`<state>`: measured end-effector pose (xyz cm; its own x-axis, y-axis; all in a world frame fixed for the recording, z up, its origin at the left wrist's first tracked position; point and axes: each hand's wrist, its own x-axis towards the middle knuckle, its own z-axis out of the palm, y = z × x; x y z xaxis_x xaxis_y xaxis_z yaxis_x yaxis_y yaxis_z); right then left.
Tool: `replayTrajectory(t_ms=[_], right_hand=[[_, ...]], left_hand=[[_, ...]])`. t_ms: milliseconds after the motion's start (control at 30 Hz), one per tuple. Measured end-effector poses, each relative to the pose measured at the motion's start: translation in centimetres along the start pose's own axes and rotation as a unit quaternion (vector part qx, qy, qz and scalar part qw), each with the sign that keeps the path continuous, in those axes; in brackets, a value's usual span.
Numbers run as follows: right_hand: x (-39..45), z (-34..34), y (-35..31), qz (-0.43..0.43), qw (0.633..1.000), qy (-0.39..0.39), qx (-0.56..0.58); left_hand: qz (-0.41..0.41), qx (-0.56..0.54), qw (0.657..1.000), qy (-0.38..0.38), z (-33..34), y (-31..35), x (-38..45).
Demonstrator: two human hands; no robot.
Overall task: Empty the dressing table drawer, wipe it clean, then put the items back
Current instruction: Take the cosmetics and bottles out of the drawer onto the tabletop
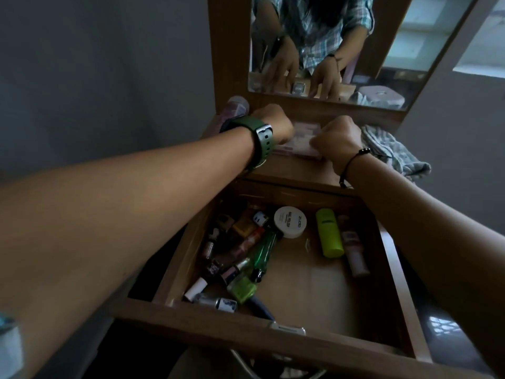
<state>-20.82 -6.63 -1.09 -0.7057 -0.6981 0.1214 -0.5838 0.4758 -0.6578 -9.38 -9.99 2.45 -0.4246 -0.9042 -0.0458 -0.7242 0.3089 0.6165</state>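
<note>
The wooden drawer (396, 272) stands pulled out below me. It holds several cosmetics: a white round jar (290, 221), a lime-yellow bottle (329, 232), a green glass bottle (263, 251), a pale tube (355, 255) and small nail polish bottles (218, 258). Both my hands are up on the dressing table top (295, 170). My left hand (273, 124), with a green watch at the wrist, and my right hand (337, 135) both grip a flat clear plastic packet (299, 140) with pinkish contents.
A grey checked cloth (393, 149) lies on the table top at the right. A pinkish bottle (232, 109) stands at the top's back left. The mirror (382, 50) behind reflects my hands. Grey wall on the left.
</note>
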Motion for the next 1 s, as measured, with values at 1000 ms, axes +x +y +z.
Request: replayTrajectory(t_ms=[1000], right_hand=[[-12.2, 0.0, 5.1, -0.235, 0.964, -0.093, 0.084]], left_hand=[[-0.022, -0.336, 0.935, -0.111, -1.2, -5.8, -8.7]])
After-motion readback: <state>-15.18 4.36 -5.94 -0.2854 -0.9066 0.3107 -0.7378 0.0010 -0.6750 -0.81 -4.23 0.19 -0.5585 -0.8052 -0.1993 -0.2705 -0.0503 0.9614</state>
